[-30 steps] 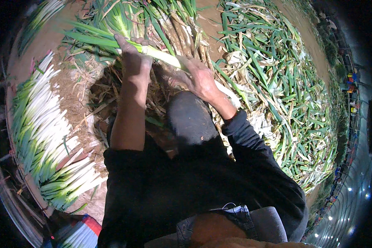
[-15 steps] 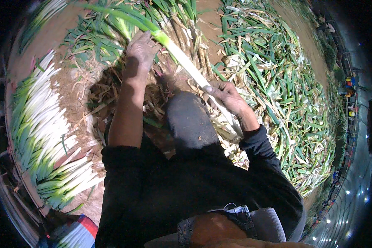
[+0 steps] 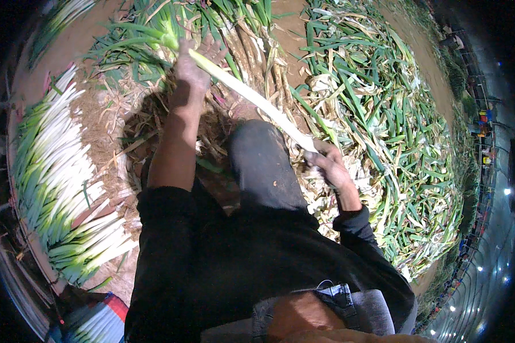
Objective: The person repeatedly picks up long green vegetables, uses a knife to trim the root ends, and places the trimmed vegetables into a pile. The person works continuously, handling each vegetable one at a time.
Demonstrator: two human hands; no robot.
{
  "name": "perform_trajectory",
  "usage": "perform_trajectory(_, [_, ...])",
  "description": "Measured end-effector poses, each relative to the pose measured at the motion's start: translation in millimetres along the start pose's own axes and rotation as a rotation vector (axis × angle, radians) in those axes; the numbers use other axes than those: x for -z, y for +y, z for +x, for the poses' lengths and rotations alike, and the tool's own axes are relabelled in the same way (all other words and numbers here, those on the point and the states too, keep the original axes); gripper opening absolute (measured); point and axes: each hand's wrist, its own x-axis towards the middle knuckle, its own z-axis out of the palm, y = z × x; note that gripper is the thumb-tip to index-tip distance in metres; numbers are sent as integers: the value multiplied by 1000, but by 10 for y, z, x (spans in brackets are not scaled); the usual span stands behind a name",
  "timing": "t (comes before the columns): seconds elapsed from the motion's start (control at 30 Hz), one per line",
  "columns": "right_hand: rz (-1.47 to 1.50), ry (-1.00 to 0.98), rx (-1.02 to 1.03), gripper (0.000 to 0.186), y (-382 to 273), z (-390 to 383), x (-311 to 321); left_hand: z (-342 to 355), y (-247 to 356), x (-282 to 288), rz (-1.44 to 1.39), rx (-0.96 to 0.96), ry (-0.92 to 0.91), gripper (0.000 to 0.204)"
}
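Observation:
A long green onion (image 3: 252, 98) with a thick white stalk slants across in front of me, from upper left down to the right. My right hand (image 3: 329, 166) is closed around its lower white end, beside my dark knee. Farther up, my left hand (image 3: 193, 68) holds the stalk where white turns green; the thumb crosses over it and the other fingers are spread and slightly blurred. Green leaves extend past the thumb at upper left. Beneath my left forearm lie dry husks and soil in shadow.
On the left, a long row of cleaned white-stalked green onions (image 3: 57, 171) lies on the ground. A broad heap of stripped leaves (image 3: 383, 131) covers the right. Untrimmed green onions (image 3: 249, 43) lie ahead. A blue, white and red bag (image 3: 100, 320) sits at lower left.
The green onion's lower end has moved down and right with my right hand. Its pale stalk now reaches up to my left hand, and its green part has shifted left and down.

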Motion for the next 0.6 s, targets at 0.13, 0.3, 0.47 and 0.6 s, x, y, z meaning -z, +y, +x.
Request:
perform_trajectory(0.13, [402, 13, -88, 56, -253, -106, -341, 200, 19, 397, 62, -33, -44, 38])
perform_trajectory(0.3, [675, 131, -57, 61, -113, -565, -180, 260, 148, 485, 93, -124, 133, 21])
perform_trajectory(0.47, [413, 775, -114, 34, 661, -1226, 1643, 681, 1003, 1039, 155, -133, 123, 25])
perform_trajectory(0.6, [-1637, 590, -898, 69, 2124, -1570, 2401, 368, 717, 738, 175, -179, -100, 25])
